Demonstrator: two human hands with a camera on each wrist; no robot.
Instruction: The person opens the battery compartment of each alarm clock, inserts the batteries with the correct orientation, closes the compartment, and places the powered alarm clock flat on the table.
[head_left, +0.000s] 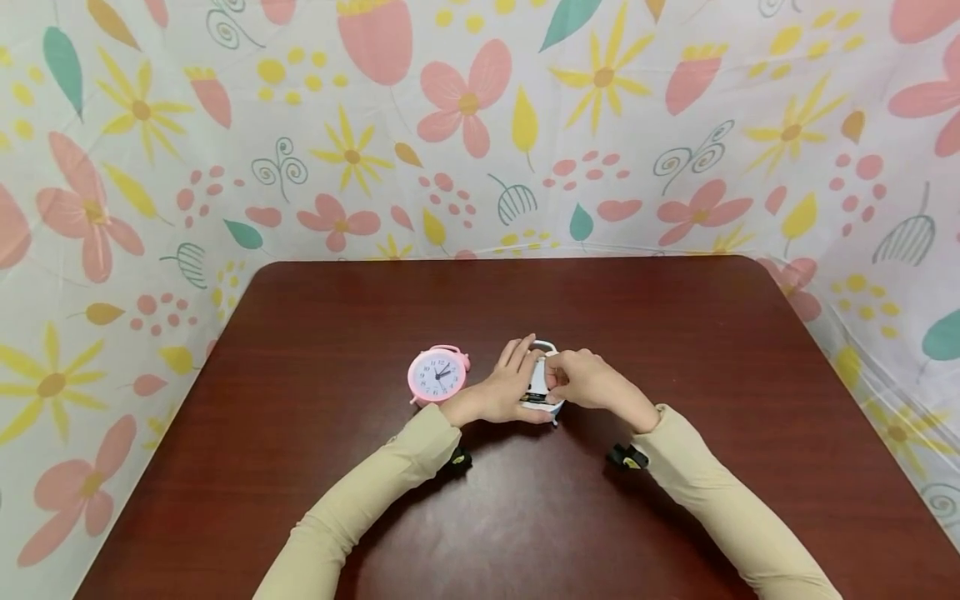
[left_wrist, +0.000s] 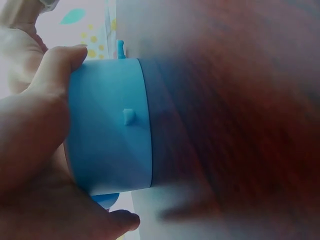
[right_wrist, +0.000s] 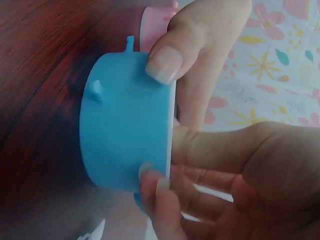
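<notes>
A blue alarm clock [right_wrist: 125, 120] lies with its white back facing up, and a dark strip like a battery [head_left: 535, 398] shows in its back. My left hand [head_left: 501, 390] spans the clock and grips it from the left, thumb on the near side of the rim, fingers toward the far side. From the right, my right hand [head_left: 592, 379] bends its fingers over the edge. Two of its fingertips [right_wrist: 162, 187] press on the blue side while another digit reaches onto the back, its tip hidden. Small blue feet [left_wrist: 129, 116] stick out of the casing.
Just left of the left hand, a pink alarm clock [head_left: 438, 375] lies face up. The dark red-brown wooden table [head_left: 525, 517] is backed by a flower-print cloth [head_left: 465, 183]. Black wrist devices [head_left: 627, 457] sit below both sleeves.
</notes>
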